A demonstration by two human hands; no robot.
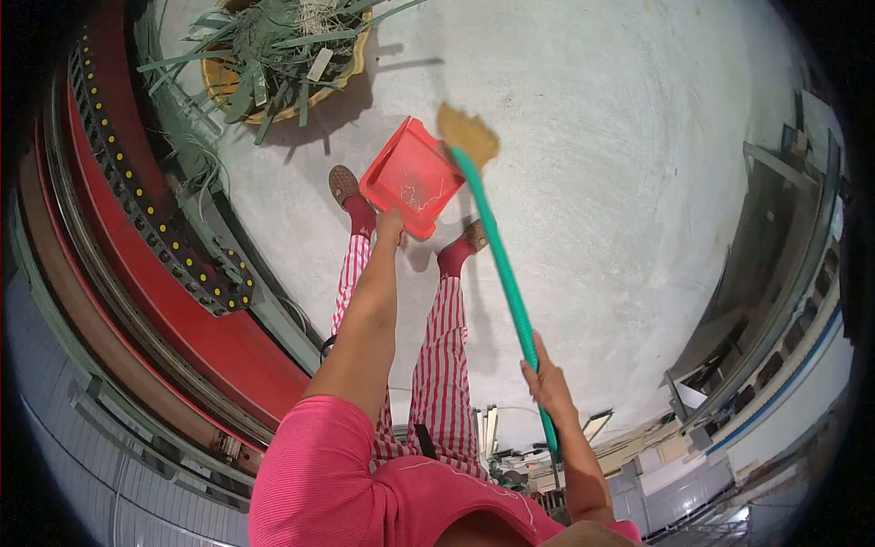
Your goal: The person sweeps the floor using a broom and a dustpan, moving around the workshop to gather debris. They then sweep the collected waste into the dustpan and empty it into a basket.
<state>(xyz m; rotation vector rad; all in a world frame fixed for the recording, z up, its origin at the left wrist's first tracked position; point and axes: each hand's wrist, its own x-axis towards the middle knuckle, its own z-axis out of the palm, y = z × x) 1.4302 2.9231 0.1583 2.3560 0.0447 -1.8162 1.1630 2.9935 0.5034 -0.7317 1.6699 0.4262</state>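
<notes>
My left hand [390,225] is closed on the near end of a red dustpan [415,164], low in front of my feet. Pale thread-like scraps and dust lie in the pan. My right hand [549,385] wraps round the green handle of a broom [499,251] near its upper end. The broom slants up and left in view. Its yellowish-brown bristles [469,134], a little blurred, are just beyond the right far corner of the dustpan.
A yellow basket [360,68] heaped with green strips [273,55] and tangled string stands ahead on the left. A long red machine [182,273] with a yellow-dotted black chain runs along the left. Pale concrete floor [602,182] spreads ahead; racks and equipment line the right side.
</notes>
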